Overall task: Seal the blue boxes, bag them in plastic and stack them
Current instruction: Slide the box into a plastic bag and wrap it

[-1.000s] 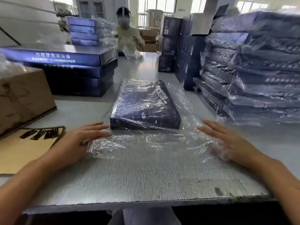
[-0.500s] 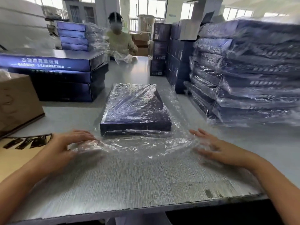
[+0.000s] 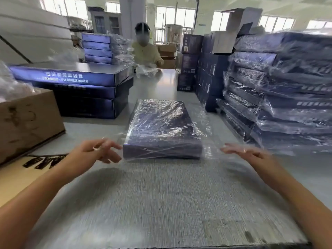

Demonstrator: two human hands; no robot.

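Note:
A flat dark blue box [image 3: 161, 130] lies lengthwise in the middle of the table, wrapped in a clear plastic bag [image 3: 202, 121] drawn tight over its near end. My left hand [image 3: 97, 151] hovers by the box's near left corner, fingers spread, fingertips close to the plastic edge. My right hand [image 3: 246, 152] hovers just off the near right corner, fingers apart and holding nothing. A tall stack of bagged blue boxes [image 3: 287, 97] stands at the right. On the left is a stack of unbagged blue boxes [image 3: 86, 90].
A grey textured mat [image 3: 161, 203] covers the table's near part. A brown cardboard carton [image 3: 27, 119] and a flat cardboard sheet [image 3: 16, 178] sit at the left. Upright dark boxes [image 3: 206, 72] stand behind. A person [image 3: 145, 53] handles plastic at the far end.
The loose plastic flap that lay on the mat in front of the box is now pulled in against its near end. Both hands have risen and moved forward to the box's near corners.

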